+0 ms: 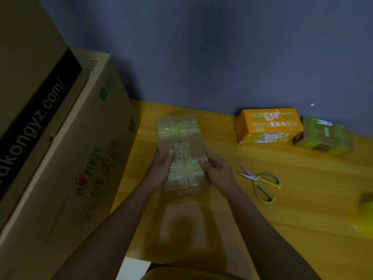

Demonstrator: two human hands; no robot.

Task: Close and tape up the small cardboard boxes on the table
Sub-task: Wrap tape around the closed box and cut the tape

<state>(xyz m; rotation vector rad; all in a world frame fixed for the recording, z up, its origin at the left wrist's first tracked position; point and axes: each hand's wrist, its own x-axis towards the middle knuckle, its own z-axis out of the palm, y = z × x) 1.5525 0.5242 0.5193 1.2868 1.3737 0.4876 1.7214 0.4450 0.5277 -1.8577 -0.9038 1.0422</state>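
A small brown cardboard box (180, 138), its top flaps down and crossed by bands of yellowish tape, lies lengthwise on the wooden table (282, 219) in front of me. My left hand (161, 166) grips its left side with the thumb on top. My right hand (216, 168) holds the right side, thumb pressed on the top. An orange box (268, 124) lies at the back right, and beside it a tape-wrapped brown box (323, 136). A blurred yellow-green object (366, 211) at the right edge may be a tape roll; I cannot tell.
Two large cardboard cartons (66, 158) stand stacked along the left, close to the box. Scissors (260, 183) with grey and yellow handles lie right of my right hand. A dark blue wall (222, 47) closes the back of the table.
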